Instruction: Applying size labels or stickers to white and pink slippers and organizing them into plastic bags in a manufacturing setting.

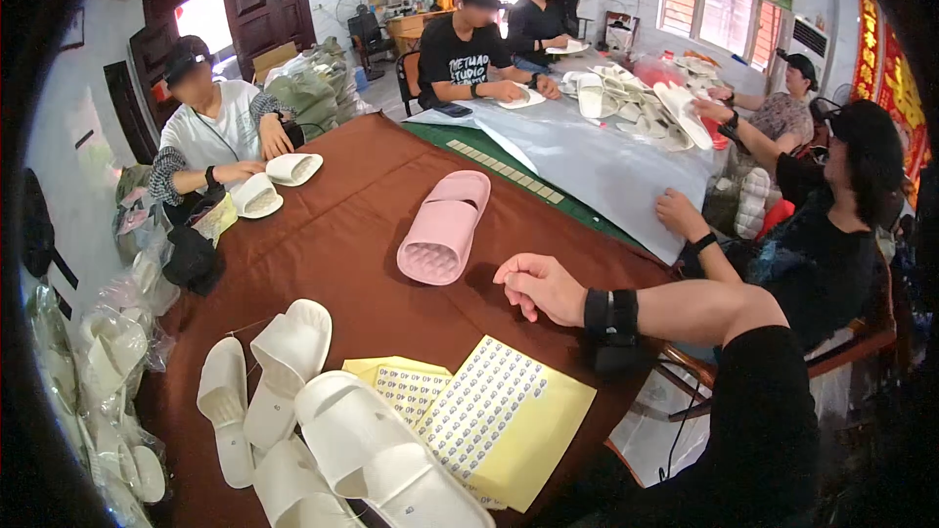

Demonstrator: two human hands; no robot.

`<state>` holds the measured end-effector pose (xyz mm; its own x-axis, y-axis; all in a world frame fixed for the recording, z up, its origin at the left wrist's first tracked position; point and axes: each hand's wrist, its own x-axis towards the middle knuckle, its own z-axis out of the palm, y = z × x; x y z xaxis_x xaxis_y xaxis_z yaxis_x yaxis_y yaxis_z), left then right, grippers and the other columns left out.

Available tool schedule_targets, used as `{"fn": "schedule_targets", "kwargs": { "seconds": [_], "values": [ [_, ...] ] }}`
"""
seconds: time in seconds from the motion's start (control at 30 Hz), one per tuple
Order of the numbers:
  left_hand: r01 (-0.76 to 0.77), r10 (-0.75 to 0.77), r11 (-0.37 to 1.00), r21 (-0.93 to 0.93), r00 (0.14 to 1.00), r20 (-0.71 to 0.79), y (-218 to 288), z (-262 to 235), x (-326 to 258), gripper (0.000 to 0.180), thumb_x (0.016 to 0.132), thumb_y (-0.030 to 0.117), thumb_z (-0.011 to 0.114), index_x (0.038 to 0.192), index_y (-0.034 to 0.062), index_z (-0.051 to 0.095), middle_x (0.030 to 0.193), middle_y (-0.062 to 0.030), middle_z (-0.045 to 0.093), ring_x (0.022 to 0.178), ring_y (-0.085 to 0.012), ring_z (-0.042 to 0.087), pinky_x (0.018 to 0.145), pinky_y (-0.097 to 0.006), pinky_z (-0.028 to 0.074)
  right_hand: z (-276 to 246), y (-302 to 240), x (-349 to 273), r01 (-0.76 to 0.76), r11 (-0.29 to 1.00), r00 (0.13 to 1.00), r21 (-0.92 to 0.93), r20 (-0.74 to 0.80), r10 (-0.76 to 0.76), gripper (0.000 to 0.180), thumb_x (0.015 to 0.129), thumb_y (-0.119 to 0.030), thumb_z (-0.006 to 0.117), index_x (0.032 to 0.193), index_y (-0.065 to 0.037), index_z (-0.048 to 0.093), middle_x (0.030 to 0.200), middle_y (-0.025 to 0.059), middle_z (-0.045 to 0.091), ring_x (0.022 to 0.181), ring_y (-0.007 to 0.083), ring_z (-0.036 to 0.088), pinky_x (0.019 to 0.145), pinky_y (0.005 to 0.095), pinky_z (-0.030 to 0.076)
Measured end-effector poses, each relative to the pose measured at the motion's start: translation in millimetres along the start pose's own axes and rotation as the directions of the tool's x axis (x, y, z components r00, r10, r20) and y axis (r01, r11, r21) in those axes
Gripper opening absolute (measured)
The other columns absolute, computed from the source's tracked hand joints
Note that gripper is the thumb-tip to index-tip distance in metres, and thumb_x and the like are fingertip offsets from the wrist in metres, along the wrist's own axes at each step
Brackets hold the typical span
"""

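My right hand [544,288] hovers over the brown-covered table, coming in from the lower right with a black band on its wrist. Its fingers are curled with the thumb close to the index finger; whatever may be between them is too small to make out. Just beyond and left of it, apart from it, lies a pink slide slipper [439,235]. Nearer to me are yellow sheets [533,430] with rows of small white stickers. A white slipper [391,460] overlaps their left edge, with another white slipper [290,362] farther left. My left hand is out of view.
Across the brown table cover [333,244], a person at the left handles white slippers [293,169]. More people sit around a second table with a pile of white slippers [626,98]. Bags of slippers [117,381] stand along the left; a wooden chair [851,352] is at the right.
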<state>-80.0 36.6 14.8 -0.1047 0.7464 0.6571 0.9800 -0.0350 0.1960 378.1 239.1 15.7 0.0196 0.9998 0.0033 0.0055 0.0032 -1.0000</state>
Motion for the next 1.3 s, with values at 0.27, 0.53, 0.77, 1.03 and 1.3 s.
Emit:
{"fn": "schedule_targets", "kwargs": {
  "seconds": [0.27, 0.53, 0.77, 1.03, 1.3],
  "values": [
    [0.103, -0.104, 0.994, -0.037, 0.994, -0.024, -8, -5, -8, 0.008, 0.085, 0.009, 0.062, 0.086, 0.0011, 0.065, 0.097, -0.0141, 0.064, 0.088, -0.0333, 0.058, 0.078, -0.043, 0.046, 14, 3, 5, 0.004, 0.992, 0.985, -0.124, -0.169, -0.025, 0.014, 0.089, -0.013, 0.055, 0.092, -0.001, 0.061, 0.066, 0.0044, 0.056, 0.045, 0.0103, 0.049, 0.038, 0.0245, 0.040],
    [0.061, -0.062, 0.998, -0.031, 0.997, -0.050, -17, -16, -9, 0.011, 0.083, 0.011, 0.064, 0.090, 0.0032, 0.063, 0.099, -0.0142, 0.062, 0.088, -0.0342, 0.057, 0.077, -0.044, 0.046, 12, 11, 6, 0.080, 0.996, 0.974, -0.034, -0.208, -0.085, 0.014, 0.090, -0.013, 0.055, 0.090, 0.000, 0.062, 0.066, 0.0045, 0.056, 0.044, 0.0105, 0.048, 0.037, 0.0248, 0.038],
    [0.043, -0.042, 0.999, 0.000, 0.995, -0.085, -5, -11, -15, 0.010, 0.080, 0.008, 0.066, 0.088, 0.0020, 0.064, 0.097, -0.0145, 0.063, 0.086, -0.0339, 0.057, 0.076, -0.044, 0.046, 10, 13, 4, 0.101, 0.995, 0.977, 0.016, -0.189, -0.096, 0.013, 0.090, -0.011, 0.054, 0.092, 0.000, 0.061, 0.065, 0.0058, 0.056, 0.043, 0.0111, 0.048, 0.037, 0.0255, 0.038],
    [-0.028, 0.031, 0.999, 0.033, 0.996, -0.089, 1, -9, -13, 0.007, 0.080, 0.005, 0.064, 0.085, -0.0002, 0.064, 0.093, -0.0154, 0.063, 0.083, -0.0339, 0.058, 0.075, -0.044, 0.047, 8, 15, 1, 0.100, 0.991, 0.985, 0.087, -0.148, -0.086, 0.014, 0.090, -0.010, 0.052, 0.095, 0.000, 0.060, 0.067, 0.0063, 0.056, 0.042, 0.0123, 0.047, 0.037, 0.0251, 0.038],
    [0.071, -0.122, 0.938, -0.338, 0.984, -0.131, -27, -18, -33, 0.014, 0.090, 0.010, 0.059, 0.096, -0.0020, 0.063, 0.089, -0.0143, 0.063, 0.082, -0.0275, 0.059, 0.076, -0.037, 0.048, 20, 7, 3, 0.081, 0.996, 0.991, 0.045, -0.108, -0.076, 0.013, 0.092, -0.012, 0.053, 0.094, -0.001, 0.059, 0.067, 0.0035, 0.054, 0.044, 0.0089, 0.046, 0.038, 0.0228, 0.038]
  ]
}}
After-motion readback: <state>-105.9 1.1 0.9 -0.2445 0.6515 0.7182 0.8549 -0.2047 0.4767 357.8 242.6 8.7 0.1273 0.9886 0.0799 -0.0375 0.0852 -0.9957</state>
